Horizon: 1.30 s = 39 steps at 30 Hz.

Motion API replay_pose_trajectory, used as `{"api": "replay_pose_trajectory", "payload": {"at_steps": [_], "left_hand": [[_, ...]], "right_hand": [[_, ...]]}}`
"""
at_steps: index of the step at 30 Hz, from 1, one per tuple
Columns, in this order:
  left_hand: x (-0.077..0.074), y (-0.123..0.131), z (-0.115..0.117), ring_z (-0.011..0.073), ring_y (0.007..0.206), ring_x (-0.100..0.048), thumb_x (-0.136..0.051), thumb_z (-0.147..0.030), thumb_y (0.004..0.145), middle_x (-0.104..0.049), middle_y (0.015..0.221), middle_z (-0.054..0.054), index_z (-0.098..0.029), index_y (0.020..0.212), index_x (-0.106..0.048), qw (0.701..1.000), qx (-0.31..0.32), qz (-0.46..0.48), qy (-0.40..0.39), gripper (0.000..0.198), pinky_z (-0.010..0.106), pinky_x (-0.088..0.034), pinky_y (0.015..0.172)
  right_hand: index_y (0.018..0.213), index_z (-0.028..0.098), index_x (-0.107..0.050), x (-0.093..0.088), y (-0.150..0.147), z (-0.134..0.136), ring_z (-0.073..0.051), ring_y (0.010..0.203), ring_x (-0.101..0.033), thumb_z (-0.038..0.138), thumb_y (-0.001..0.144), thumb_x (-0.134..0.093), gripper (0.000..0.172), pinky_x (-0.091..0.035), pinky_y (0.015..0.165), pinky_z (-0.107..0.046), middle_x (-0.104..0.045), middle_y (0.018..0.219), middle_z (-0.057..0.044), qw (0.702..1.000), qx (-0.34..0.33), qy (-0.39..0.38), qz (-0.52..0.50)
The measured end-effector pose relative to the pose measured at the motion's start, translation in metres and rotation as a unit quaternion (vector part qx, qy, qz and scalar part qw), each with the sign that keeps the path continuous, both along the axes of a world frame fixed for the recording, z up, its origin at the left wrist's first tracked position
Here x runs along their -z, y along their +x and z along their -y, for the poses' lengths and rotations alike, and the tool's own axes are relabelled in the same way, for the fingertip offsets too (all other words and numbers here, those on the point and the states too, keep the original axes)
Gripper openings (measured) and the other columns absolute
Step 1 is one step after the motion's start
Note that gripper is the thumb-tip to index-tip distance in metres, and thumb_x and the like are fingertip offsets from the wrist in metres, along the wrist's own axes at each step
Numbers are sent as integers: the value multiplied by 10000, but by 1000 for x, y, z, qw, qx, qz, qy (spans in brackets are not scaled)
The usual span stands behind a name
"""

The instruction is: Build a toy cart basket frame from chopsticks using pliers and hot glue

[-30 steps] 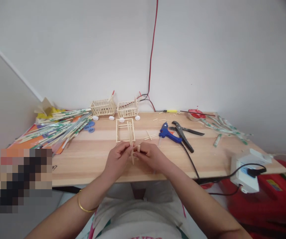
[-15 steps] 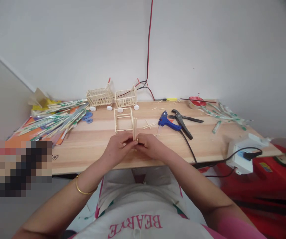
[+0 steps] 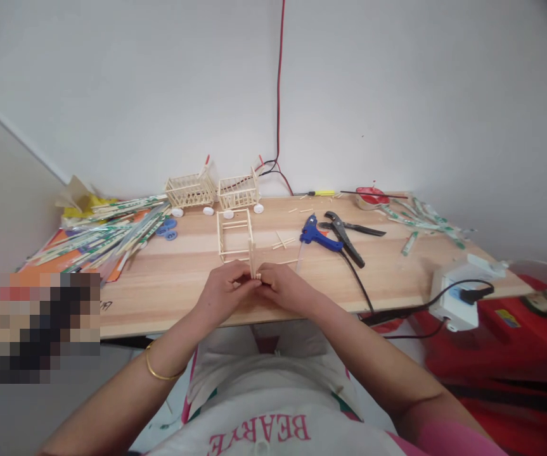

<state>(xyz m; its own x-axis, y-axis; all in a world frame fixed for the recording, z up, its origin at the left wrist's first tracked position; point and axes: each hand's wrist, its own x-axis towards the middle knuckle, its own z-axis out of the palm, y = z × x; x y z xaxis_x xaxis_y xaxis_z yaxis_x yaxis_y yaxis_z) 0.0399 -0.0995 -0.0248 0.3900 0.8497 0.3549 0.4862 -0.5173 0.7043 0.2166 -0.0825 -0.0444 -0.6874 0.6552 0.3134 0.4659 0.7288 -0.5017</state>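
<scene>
Near the front edge of the table, my left hand [image 3: 225, 286] and my right hand [image 3: 283, 285] meet fingertip to fingertip. Between them stand a few short wooden sticks [image 3: 253, 261], roughly upright, pinched in the closed fingers of both hands. Their lower ends are hidden by my fingers. Just beyond my left hand lies an open rectangular stick frame [image 3: 234, 235]. Loose cut sticks [image 3: 283, 240] lie crossed beyond my right hand. To the right of them rests a blue glue gun [image 3: 319, 234].
Two small stick carts, a left one [image 3: 190, 190] and a right one [image 3: 238, 192], stand at the back on white wheels. Packaged sticks [image 3: 111, 231] and blue wheels [image 3: 167, 228] are left. Black-handled cutters [image 3: 347, 240], a red bowl [image 3: 372, 197] and a white power box [image 3: 463, 297] lie right.
Both hands, still pinching the sticks, sit slightly lower and further left in the picture. The whole view has shifted a little; the things on the table keep their places.
</scene>
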Motion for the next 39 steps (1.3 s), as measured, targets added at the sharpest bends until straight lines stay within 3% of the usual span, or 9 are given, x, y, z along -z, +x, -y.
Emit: {"api": "replay_pose_trajectory", "payload": {"at_steps": [11,20,24,28,32,39], "left_hand": [[9,6,5,133,706,-579,-591,-227,802,-647,727,10,-184,763,-664,999,-30,41,-6,94,231,-442,650],[8,2,3,123,702,-589,-570,-232,821,-664,735,4,-194,762,-661,999,-8,18,26,115,219,-435,647],[6,2,4,131,736,-603,-569,-235,821,-681,783,11,-202,799,-674,999,-4,20,25,113,224,-444,661],[6,2,3,130,709,-592,-566,-250,825,-669,754,15,-193,790,-673,1000,-9,11,22,126,224,-434,637],[8,2,1,128,690,-570,-568,-258,824,-651,742,20,-184,802,-667,999,-3,14,29,126,228,-425,630],[6,3,0,118,685,-552,-554,-267,840,-627,731,13,-180,763,-650,999,20,22,23,151,221,-413,633]], "right_hand": [[765,120,-647,-1,-2,3,-157,724,-554,160,840,-561,121,-404,664,-237,-609,760,-65,999,21,-21,14],[761,126,-658,-3,-5,3,-157,761,-576,125,804,-587,82,-404,693,-243,-640,799,-68,997,37,-61,20],[777,148,-643,-14,2,9,-137,672,-557,188,759,-646,44,-385,614,-227,-615,715,-18,994,49,-98,0],[916,164,-643,-31,15,14,-122,649,-557,227,747,-647,181,-406,590,-222,-619,761,-16,986,84,-135,-47],[929,166,-648,-50,20,13,-115,682,-553,212,820,-554,151,-415,619,-223,-636,786,-29,986,86,-100,-100],[775,158,-629,-74,14,2,-98,612,-496,108,765,-568,80,-356,575,-211,-580,672,10,999,10,-33,-16]]}}
